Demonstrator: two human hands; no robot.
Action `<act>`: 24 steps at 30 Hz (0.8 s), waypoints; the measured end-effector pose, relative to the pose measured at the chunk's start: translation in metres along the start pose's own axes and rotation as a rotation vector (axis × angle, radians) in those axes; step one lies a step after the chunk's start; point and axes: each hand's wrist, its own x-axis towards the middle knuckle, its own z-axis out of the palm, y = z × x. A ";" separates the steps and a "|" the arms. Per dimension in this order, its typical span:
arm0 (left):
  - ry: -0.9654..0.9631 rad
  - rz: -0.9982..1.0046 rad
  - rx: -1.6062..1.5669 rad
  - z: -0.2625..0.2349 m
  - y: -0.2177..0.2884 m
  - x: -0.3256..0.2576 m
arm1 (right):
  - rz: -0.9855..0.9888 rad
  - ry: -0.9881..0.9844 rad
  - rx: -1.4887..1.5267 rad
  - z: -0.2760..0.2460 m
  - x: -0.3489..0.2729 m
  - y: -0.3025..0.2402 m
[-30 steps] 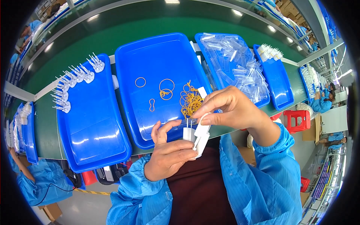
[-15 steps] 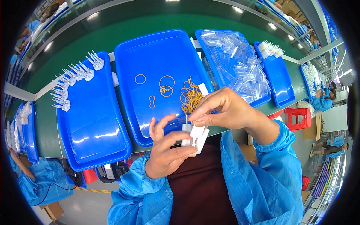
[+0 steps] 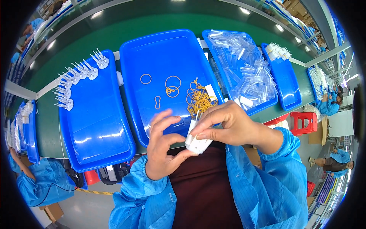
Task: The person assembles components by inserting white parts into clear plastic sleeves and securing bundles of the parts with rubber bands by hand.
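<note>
In front of my chest I hold a small white plastic piece (image 3: pixel 198 145) with thin prongs at its upper end. The thumb and fingertips of my right hand (image 3: pixel 232 124) pinch it from the right. My left hand (image 3: pixel 164 150) has its thumb and forefinger at the piece's lower left side, the other fingers raised and slightly blurred. Just beyond the piece lies a heap of yellow-brown rubber bands (image 3: pixel 200 97) in the large blue tray (image 3: pixel 152 49). A few loose bands (image 3: pixel 145 79) lie left of the heap, and a white strip (image 3: pixel 211 92) beside it.
At left, a blue tray (image 3: pixel 97 129) holds a row of white pronged pieces (image 3: pixel 78 74). Clear plastic sleeves (image 3: pixel 251 72) fill a tray at right; a narrower tray (image 3: pixel 288 84) with white pieces stands beyond. A red stool (image 3: pixel 304 123) and co-workers are farther off.
The white piece has turned, its pronged end now tilting right. The fingers of my left hand have opened wider and lifted; my right hand has come slightly lower.
</note>
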 end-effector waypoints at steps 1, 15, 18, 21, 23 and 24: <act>-0.015 -0.107 -0.215 0.002 -0.001 -0.001 | -0.045 -0.003 0.001 0.001 0.000 -0.002; -0.239 -0.654 -1.069 0.020 0.000 -0.006 | -0.396 0.183 -0.335 0.026 -0.012 0.007; -0.344 -0.463 -0.903 0.018 -0.004 -0.001 | -0.381 0.217 -0.387 0.026 -0.016 0.012; -0.225 -0.388 -0.763 0.022 0.005 0.007 | -0.362 0.231 -0.410 0.027 -0.017 0.014; -0.208 -0.364 -0.741 0.023 0.001 0.009 | -0.360 0.246 -0.409 0.027 -0.017 0.016; -0.186 -0.340 -0.717 0.022 -0.001 0.009 | -0.335 0.262 -0.352 0.027 -0.017 0.017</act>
